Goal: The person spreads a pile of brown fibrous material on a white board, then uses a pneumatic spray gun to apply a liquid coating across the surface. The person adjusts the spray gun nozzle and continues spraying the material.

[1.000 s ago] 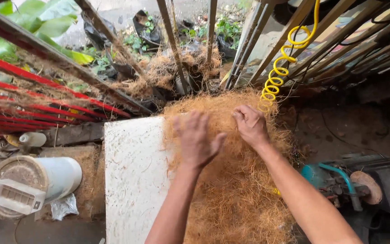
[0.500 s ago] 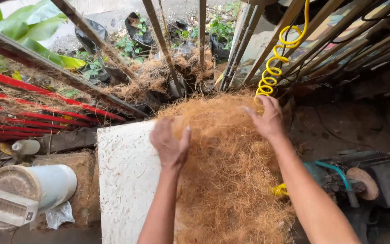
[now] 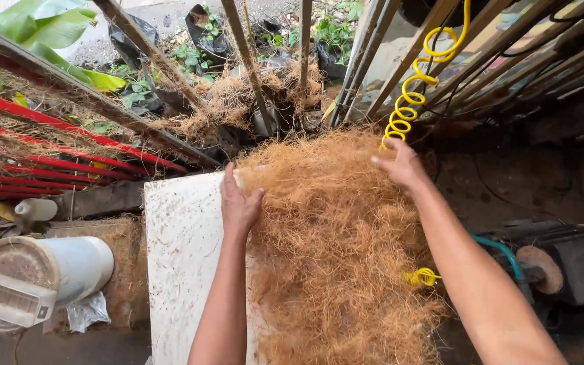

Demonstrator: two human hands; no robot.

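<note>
Heap of brown coir fibre [image 3: 336, 250] spread over the right part of the white board [image 3: 184, 270], reaching its far edge. Left hand [image 3: 239, 203] pressed flat on the heap's left side near the board's far edge, fingers loose and gripping nothing. Right hand [image 3: 400, 165] open at the heap's far right corner, fingers spread on the fibre, just beside the yellow coiled hose [image 3: 414, 88].

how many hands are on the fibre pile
2. The left hand presses the pile's left edge, over the white board. The right hand rests on its upper right, by the yellow coiled hose. No other hands show.
</note>
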